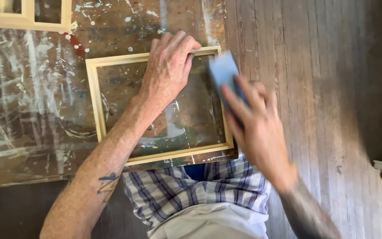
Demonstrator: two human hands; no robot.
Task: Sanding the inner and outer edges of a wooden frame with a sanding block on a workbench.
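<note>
R hand (257, 128) blurred, hides blue block (223, 71) & frame (94, 97) edge.

My left hand (168, 66) lies palm down, forearm stretched forward, fingers (180, 42) curled over and pressing. My right hand (255, 128) reaches in from the right, blurred, fingers gripping, wrist bent slightly, forearm tattooed.

A worn wooden bench (32, 110), streaked and spattered with white paint, is seen from above. At three o'clock, a floor (315, 88) of grey, weathered planks is laid lengthwise; it is darkened by shadow toward the two o'clock corner and lit softly elsewhere
</note>
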